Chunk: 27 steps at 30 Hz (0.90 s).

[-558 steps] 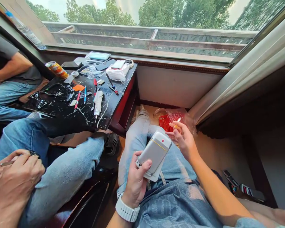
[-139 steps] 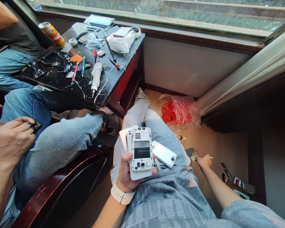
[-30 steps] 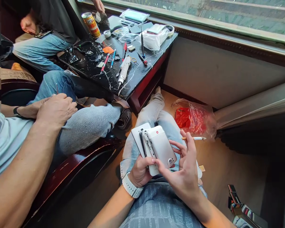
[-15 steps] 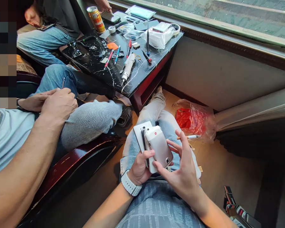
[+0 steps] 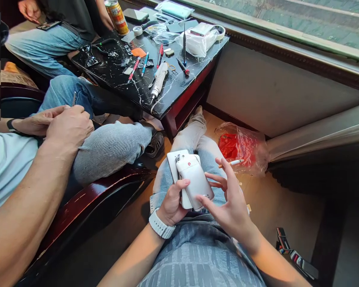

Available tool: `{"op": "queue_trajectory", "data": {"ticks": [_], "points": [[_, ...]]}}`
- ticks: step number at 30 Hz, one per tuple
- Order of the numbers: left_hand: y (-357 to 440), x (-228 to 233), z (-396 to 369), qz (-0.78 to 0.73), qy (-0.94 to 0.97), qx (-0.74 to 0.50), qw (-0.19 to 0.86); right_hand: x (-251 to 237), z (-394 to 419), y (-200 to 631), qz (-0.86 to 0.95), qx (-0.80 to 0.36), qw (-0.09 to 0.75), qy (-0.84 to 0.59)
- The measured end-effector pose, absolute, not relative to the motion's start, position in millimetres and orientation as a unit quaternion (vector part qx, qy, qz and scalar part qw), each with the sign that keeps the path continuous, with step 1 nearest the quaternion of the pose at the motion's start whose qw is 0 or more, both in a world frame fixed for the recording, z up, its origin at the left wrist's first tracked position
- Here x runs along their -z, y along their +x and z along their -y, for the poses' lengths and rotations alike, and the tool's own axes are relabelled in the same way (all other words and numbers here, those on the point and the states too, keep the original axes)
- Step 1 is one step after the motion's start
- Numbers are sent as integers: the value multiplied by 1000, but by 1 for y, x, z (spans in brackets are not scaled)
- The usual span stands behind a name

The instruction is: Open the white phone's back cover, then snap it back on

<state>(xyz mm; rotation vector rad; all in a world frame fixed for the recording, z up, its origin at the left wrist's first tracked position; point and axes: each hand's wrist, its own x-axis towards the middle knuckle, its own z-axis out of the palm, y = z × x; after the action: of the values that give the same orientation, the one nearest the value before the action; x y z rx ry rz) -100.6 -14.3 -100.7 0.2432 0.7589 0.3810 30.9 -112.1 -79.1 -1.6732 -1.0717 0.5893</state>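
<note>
My left hand [image 5: 174, 201], with a white watch on the wrist, grips a white phone [image 5: 184, 197] over my lap, with a flat silver plate [image 5: 174, 159] tucked behind it. The phone's white back cover [image 5: 194, 179], marked with a small red logo, lies on top of the phone. My right hand [image 5: 231, 203] holds a cigarette [image 5: 232, 162] between two fingers while its thumb presses the cover's lower corner.
A black marble table [image 5: 173, 95] at the upper left carries pens, a white electric screwdriver [image 5: 158, 81], a drink can [image 5: 116, 11] and plastic bags. A person's hands [image 5: 62, 123] rest on a knee at left. A red plastic bag [image 5: 242, 148] lies on the floor.
The back cover has slid down and now lies squarely on the phone. My right thumb has moved to its lower corner. The view has shifted slightly.
</note>
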Motion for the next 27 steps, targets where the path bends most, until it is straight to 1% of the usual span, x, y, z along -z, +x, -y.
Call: {"op": "queue_trajectory", "data": {"ticks": [4,9,17,22,27], "points": [[-100,102,12,-351,84,-169,917,82,108,41,373,-314,559,-671],[-96,97,10,-349,64,-197,914,81,105,41,329,-355,585,-651],[-96,94,8,-364,84,-208,904,77,107,38,275,-377,583,-665],[-96,98,8,-334,77,-196,919,76,106,36,258,-391,599,-649],[-98,101,6,-300,76,-179,934,77,105,35,285,-365,596,-656]]}}
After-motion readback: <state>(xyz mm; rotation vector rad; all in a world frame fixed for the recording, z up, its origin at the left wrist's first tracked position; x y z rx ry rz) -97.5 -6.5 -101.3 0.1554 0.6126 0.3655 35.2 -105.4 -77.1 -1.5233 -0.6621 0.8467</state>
